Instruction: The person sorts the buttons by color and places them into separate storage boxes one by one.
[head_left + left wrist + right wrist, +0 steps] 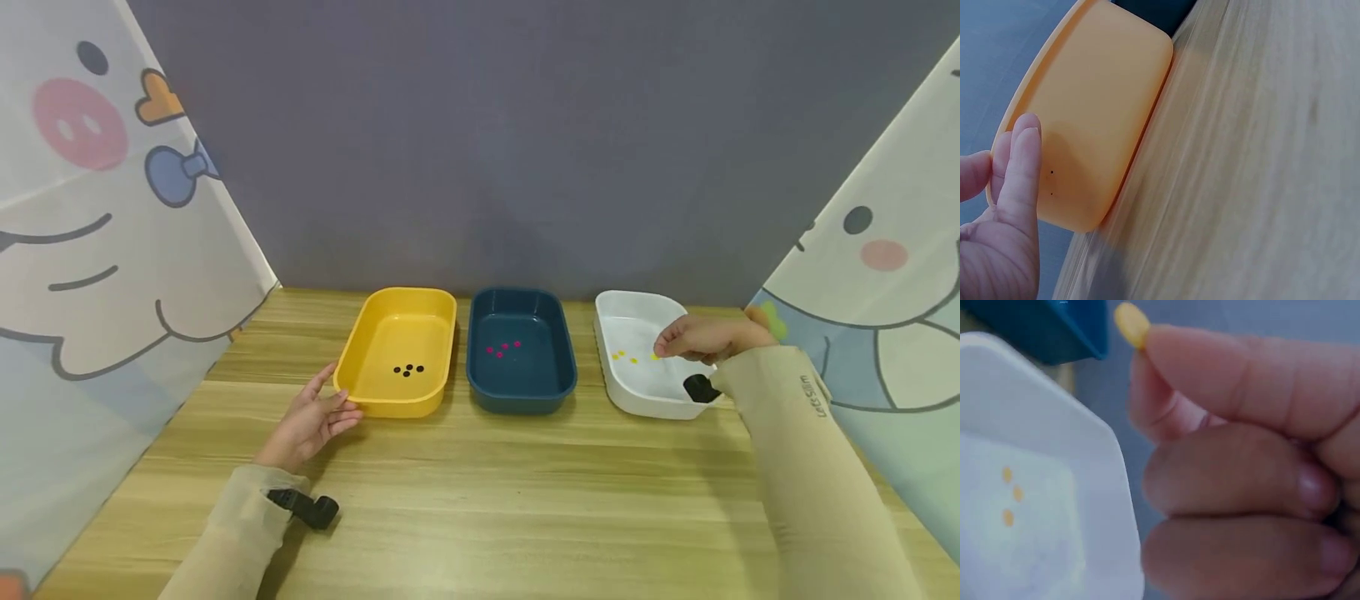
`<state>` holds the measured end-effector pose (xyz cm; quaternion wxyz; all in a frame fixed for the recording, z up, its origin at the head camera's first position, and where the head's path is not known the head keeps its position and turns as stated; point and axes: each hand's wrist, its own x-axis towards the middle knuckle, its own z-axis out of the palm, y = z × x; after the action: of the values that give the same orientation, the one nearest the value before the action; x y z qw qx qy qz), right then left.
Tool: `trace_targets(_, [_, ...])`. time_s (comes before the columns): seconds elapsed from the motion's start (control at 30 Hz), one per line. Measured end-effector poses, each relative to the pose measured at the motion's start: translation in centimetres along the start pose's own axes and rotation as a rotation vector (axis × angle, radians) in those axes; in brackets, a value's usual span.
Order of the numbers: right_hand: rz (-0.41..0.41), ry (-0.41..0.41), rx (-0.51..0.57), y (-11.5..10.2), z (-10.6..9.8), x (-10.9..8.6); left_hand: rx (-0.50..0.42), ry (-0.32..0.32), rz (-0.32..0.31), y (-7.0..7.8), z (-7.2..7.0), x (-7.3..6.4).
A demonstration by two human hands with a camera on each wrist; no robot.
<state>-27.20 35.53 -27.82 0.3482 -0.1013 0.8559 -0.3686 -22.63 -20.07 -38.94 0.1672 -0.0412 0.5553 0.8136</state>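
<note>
My left hand (303, 429) holds the near left corner of a yellow tray (390, 406), thumb at the rim and fingers along the outer wall. Several small black discs (407, 367) lie inside that tray. Over the right part of a white tray (633, 402), my right hand (697, 336) pinches a small round yellow disc (1131, 325) between thumb and index finger, the other fingers curled in. Three similar yellow discs (1017, 494) lie on the white tray's floor.
Between the two trays stands a dark blue tray (521, 400) with several small pink discs (504, 347) in it. All three trays sit on a wood-grain table (480, 500). A grey panel (480, 150) rises behind, and cartoon-printed cloths (885, 275) flank both sides.
</note>
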Motion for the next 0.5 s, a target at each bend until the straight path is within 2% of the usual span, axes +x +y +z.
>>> trace_targets(0.13, [-0.023, 0.004, 0.140, 0.5, -1.8, 0.5, 0.010, -0.005, 0.011, -0.2, 0.2, 0.4])
trace_targets(0.2, [-0.004, 0.057, 0.216, 1.2, -2.2, 0.7, 0.026, -0.008, 0.009, -0.7, 0.4, 0.8])
trace_targets(0.37, [0.064, 0.253, 0.451, 3.2, -2.0, 1.6, 0.061, 0.000, 0.002, -1.7, 1.0, 1.5])
trace_targets(0.5, [0.125, 0.309, 0.588, 4.3, -2.2, 2.5, 0.066, 0.001, 0.010, -1.7, 1.1, 1.9])
